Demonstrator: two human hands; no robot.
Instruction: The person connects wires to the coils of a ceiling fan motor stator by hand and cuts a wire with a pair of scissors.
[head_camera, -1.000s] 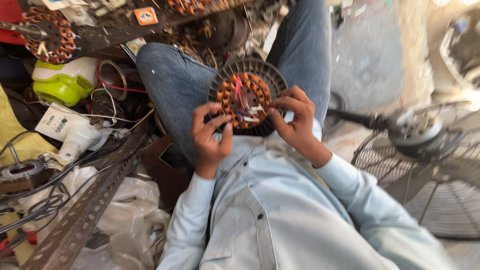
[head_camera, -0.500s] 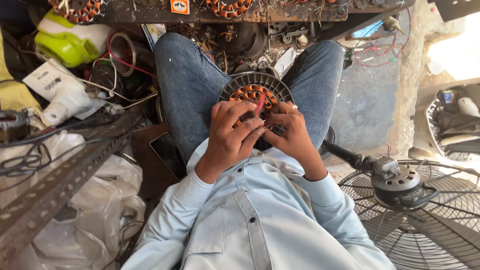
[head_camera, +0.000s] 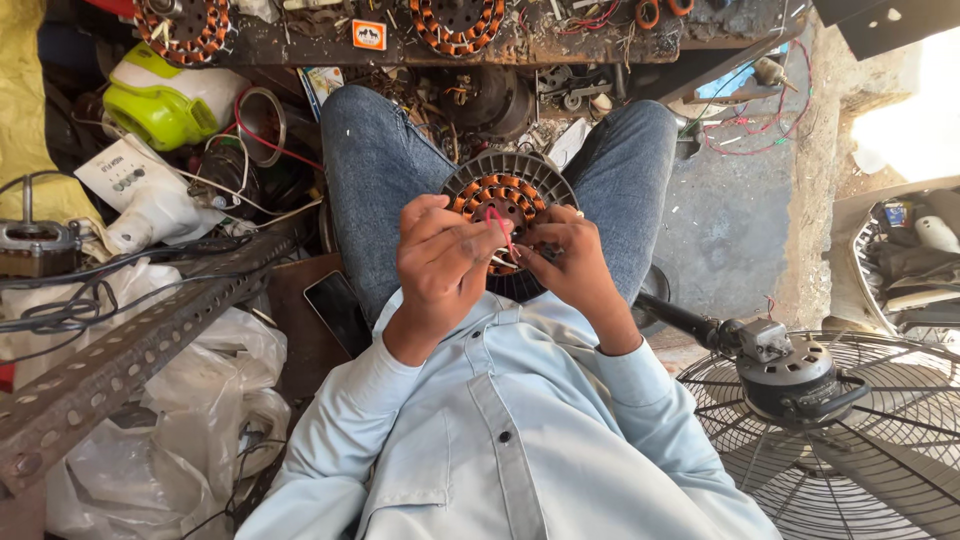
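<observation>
1. Far left there's a lime-green and white plastic appliance housing (head_camera: 165, 100) lying on its side in the clutter, with a long perforated grey steel angle bar (head_camera: 130, 350) running diagonally below it. Crumpled clear plastic bags (head_camera: 190, 400) sit under the bar; can't tell what's in them, if anything.
2. A dark smartphone (head_camera: 338, 312) lies flat just beside the person's thigh.
3. The left hand (head_camera: 440, 265) is pinched narrow on a thin red wire lead (head_camera: 500, 225). The lead runs roughly up and away from the fingertips, towards the coil ring.
4. The round dark-grey finned motor stator with copper-orange windings (head_camera: 510, 195) rests on the lap between the knees in blue jeans, its face turned up to the camera. It sits just beyond both hands, touching them.
5. The right hand (head_camera: 570, 265) curls around the stator's lower right edge, steadying it. Both hands are about equally close.
6. Far right, a black fan motor (head_camera: 795, 375) sits on a round wire fan guard (head_camera: 850, 470).
</observation>
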